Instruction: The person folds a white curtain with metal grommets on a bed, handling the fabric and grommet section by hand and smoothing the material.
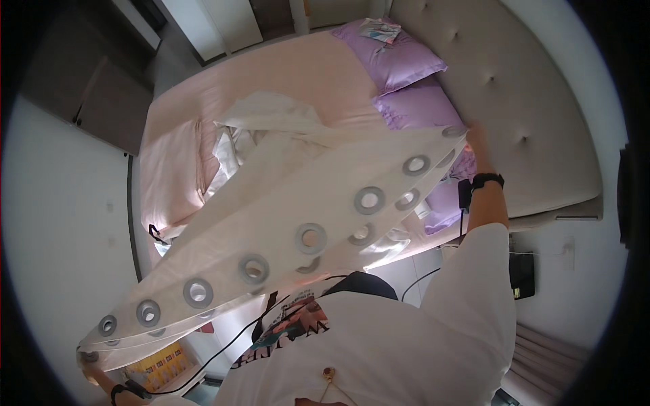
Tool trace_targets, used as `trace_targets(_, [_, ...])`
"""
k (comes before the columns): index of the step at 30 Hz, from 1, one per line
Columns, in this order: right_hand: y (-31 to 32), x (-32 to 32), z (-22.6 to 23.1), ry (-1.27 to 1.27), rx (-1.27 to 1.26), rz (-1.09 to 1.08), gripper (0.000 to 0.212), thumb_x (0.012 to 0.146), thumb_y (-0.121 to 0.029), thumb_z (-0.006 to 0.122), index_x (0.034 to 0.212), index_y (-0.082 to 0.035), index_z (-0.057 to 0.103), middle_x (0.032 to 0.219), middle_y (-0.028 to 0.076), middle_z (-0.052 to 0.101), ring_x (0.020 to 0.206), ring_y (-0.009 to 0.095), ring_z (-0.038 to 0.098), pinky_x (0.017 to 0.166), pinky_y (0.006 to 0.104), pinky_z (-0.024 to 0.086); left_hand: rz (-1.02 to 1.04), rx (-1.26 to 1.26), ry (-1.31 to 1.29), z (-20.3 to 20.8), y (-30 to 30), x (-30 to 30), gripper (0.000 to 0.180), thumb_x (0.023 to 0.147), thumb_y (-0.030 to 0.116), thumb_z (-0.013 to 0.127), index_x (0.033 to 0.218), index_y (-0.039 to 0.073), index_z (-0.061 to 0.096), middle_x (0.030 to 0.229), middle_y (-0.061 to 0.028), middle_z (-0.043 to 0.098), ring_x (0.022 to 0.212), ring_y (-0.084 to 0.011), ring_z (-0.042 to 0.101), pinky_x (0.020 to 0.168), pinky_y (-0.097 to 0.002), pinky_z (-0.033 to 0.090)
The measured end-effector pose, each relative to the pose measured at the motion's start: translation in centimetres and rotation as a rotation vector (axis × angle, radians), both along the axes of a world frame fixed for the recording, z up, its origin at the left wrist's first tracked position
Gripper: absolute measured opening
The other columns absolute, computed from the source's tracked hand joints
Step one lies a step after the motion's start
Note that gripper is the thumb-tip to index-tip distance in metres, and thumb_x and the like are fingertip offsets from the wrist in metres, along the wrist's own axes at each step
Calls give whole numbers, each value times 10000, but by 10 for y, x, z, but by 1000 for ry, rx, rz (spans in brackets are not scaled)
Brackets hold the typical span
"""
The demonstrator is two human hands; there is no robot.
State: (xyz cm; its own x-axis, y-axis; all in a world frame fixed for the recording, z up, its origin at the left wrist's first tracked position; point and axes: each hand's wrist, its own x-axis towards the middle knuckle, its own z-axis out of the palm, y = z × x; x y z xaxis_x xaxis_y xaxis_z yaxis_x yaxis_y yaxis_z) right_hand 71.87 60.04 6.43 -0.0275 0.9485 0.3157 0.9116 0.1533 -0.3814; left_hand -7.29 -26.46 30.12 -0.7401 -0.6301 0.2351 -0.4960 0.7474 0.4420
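Pink-sheeted bed (298,74) behind | sheer cream fabric curtain (237,210) with round grey eyelets (311,227) stretched before me | my left hand (89,370) and right hand (478,143) grip its opposite ends | even tension should stop the eyelets twisting

The left hand (88,367) and right hand (478,143) grip opposite ends of a pale curtain (271,203), grey eyelets (299,240) between them; beyond lies a pink bed (318,84), purple pillows (416,108) near the right hand.
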Motion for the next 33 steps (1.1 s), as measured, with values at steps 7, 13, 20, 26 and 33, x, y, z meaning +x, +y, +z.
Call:
trace_targets(7, [-51, 0, 123, 622, -362, -439, 164, 722, -63, 385, 810, -109, 516, 587, 77, 507, 469, 162, 495, 329, 254, 370, -74, -24, 149, -19, -7, 19, 540, 696, 458, 462, 979, -1, 494, 918, -103, 540, 783, -222, 529, 667, -314, 423])
trace_targets(13, [-75, 11, 127, 910, -246, -471, 80, 732, -90, 400, 686, -75, 464, 487, 25, 388, 357, 107, 350, 285, 210, 250, -306, -15, 313, -40, -6, 15, 557, 676, 455, 499, 961, -23, 494, 910, -121, 537, 771, -230, 532, 657, -310, 432])
trace_targets(20, [-125, -62, -60, 817, -944, -377, 107, 714, -193, 456, 722, -87, 450, 558, 50, 450, 401, 122, 406, 363, 255, 323, -537, -164, 335, -31, 26, 10, 534, 671, 426, 534, 955, -25, 498, 914, -151, 528, 774, -232, 533, 678, -290, 439])
trace_targets(26, [-191, -93, -182, 1089, -1099, -586, 210, 685, -225, 524, 861, -125, 469, 771, 41, 502, 682, 183, 505, 603, 346, 392, -484, 86, 369, -22, 39, 16, 523, 641, 402, 575, 960, -7, 507, 912, -143, 532, 755, -222, 537, 667, -294, 449])
trace_targets(33, [-222, -130, -270, 1316, -990, -632, 137, 664, -168, 559, 718, -76, 472, 617, 64, 479, 515, 163, 475, 445, 276, 367, -421, -22, 287, -11, 65, 33, 542, 634, 406, 577, 969, -13, 498, 917, -149, 527, 762, -229, 534, 666, -305, 450])
